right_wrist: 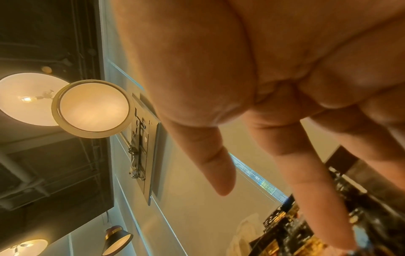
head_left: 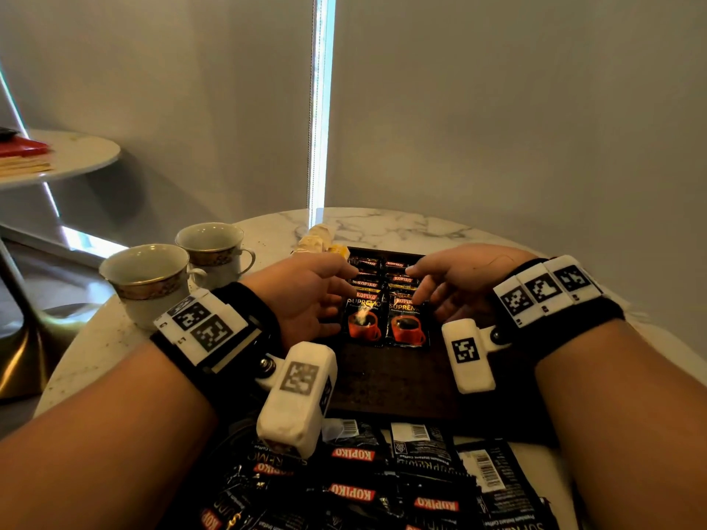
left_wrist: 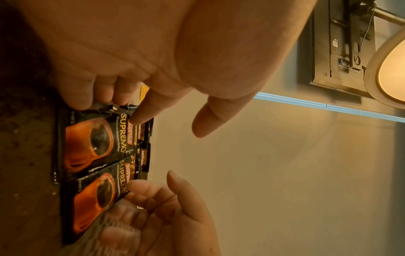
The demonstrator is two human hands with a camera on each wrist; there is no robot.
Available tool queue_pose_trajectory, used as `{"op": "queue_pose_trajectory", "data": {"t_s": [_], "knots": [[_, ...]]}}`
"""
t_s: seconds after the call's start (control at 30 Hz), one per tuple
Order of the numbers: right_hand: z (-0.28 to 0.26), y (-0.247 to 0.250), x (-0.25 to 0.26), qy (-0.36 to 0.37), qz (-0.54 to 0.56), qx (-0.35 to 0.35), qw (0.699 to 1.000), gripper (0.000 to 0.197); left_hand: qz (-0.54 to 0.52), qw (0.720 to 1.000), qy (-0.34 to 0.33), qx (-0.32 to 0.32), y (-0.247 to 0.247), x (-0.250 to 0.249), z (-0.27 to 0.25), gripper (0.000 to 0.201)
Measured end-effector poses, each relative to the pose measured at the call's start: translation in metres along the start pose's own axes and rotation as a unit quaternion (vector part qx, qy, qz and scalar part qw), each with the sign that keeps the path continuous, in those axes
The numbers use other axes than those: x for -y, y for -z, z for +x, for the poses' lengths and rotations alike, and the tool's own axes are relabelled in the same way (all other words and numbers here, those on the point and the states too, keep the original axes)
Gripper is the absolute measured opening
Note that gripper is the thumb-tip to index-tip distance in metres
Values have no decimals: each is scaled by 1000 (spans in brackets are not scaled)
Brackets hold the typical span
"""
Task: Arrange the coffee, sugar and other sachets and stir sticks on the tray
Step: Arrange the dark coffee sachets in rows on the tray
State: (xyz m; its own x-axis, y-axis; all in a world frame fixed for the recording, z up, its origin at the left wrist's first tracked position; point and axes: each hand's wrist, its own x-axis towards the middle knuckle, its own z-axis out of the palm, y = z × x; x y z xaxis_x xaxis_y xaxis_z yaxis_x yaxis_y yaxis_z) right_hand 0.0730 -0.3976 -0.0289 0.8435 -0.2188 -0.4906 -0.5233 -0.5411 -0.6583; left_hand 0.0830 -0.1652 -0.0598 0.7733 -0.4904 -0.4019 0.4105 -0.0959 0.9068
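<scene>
A dark brown tray [head_left: 390, 380] lies on the marble table. On its far half, black Kopiko coffee sachets overlap in two columns, a left one [head_left: 363, 319] and a right one [head_left: 405, 323]. My left hand [head_left: 346, 285] is beside the left column, its relaxed fingers touching that column's left edge [left_wrist: 92, 143] and the thumb free above. From the other side, my right hand [head_left: 415, 285] touches the right column with straight fingers [right_wrist: 317, 199]. Neither hand holds anything. A loose pile of coffee sachets [head_left: 382, 483] lies at the table's near edge. I see no stir sticks.
Two gold-banded cups [head_left: 149, 277] [head_left: 214, 246] stand left of the tray. Pale and yellow sachets [head_left: 317, 239] lie at the tray's far left corner. The near half of the tray is bare. A small round side table [head_left: 69, 154] stands far left.
</scene>
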Motion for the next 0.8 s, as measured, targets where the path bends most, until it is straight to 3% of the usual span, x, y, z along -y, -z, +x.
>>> {"op": "queue_pose_trajectory", "data": {"t_s": [0.23, 0.4, 0.53, 0.67, 0.8], "knots": [[2, -10, 4, 9, 13, -5, 1000, 47, -6, 1000, 0, -4, -2, 2, 2, 17], [3, -7, 4, 11, 42, -10, 999, 42, -2, 1000, 1, 8, -2, 2, 1, 37], [8, -3, 4, 12, 152, -7, 988, 39, -3, 1000, -3, 2, -1, 0, -1, 41], [11, -2, 3, 24, 278, 13, 960, 68, -28, 999, -23, -22, 3, -3, -2, 26], [10, -4, 5, 19, 316, 37, 948, 64, -65, 995, -51, -51, 9, -9, -3, 26]]}}
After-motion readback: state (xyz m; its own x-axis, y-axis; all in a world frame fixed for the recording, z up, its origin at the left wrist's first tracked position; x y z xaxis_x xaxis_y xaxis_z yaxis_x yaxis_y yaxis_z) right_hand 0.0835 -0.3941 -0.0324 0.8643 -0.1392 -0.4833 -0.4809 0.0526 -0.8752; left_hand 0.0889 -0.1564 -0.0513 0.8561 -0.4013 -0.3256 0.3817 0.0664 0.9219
